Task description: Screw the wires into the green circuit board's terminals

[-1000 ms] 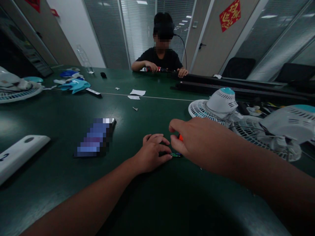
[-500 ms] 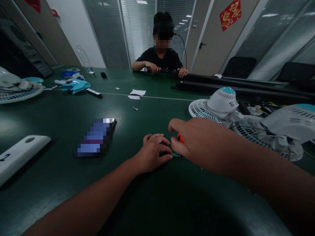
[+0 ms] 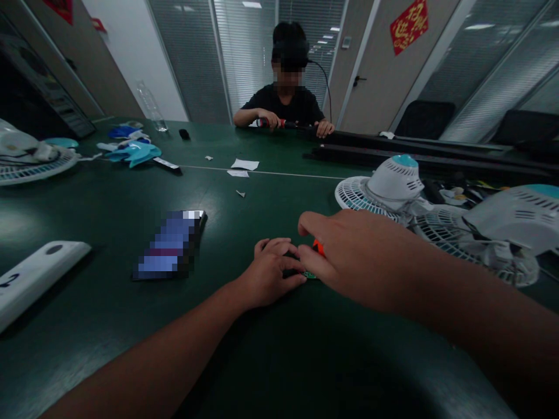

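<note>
Right hand hides part of orange object; green board partly covered.

Left hand half-curled, right hand curled close beside it

Right hand's thumb nearer the left hand
Just below the frame's centre, it reaches further left, covering more of the green circuit board.

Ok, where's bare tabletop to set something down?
Free patches: either side of the phone, toward the white casing and your left hand. Crowded: around the green board by your right hand, and farther right, around the white fans.
</note>
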### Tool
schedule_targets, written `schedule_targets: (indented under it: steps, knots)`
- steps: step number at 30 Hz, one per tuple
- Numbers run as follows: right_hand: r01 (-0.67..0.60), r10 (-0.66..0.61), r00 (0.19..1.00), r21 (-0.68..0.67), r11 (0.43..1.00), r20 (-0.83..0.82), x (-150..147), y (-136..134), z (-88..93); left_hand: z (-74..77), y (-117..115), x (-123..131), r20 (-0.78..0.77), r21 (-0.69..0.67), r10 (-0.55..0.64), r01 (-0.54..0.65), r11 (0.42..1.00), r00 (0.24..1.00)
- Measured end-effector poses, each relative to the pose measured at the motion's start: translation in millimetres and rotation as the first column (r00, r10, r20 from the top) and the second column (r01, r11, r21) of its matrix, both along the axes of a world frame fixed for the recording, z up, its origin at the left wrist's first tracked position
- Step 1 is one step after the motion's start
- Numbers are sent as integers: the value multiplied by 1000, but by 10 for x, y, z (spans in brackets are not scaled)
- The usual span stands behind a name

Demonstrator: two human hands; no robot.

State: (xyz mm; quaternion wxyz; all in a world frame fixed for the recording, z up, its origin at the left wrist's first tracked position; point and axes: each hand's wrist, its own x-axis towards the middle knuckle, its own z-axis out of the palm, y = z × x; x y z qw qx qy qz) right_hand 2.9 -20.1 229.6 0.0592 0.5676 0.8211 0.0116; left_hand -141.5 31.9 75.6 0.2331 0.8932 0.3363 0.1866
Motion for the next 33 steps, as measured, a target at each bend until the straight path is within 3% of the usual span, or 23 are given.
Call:
schedule_targets:
  steps: [5, 16, 33]
  knots:
    - [25, -30, 998, 97, 995, 59, -17, -12, 0, 38, -7, 5, -4, -15, 0, 0, 1000, 1000]
    - [108, -115, 987, 66, 992, 108, -6, 27, -18, 29, 11, -16, -56, 7, -29, 29, 1000, 998]
    - [47, -52, 992, 41, 998, 115, 15, 56, -43, 32, 6, -15, -29, -3, -26, 26, 1000, 999]
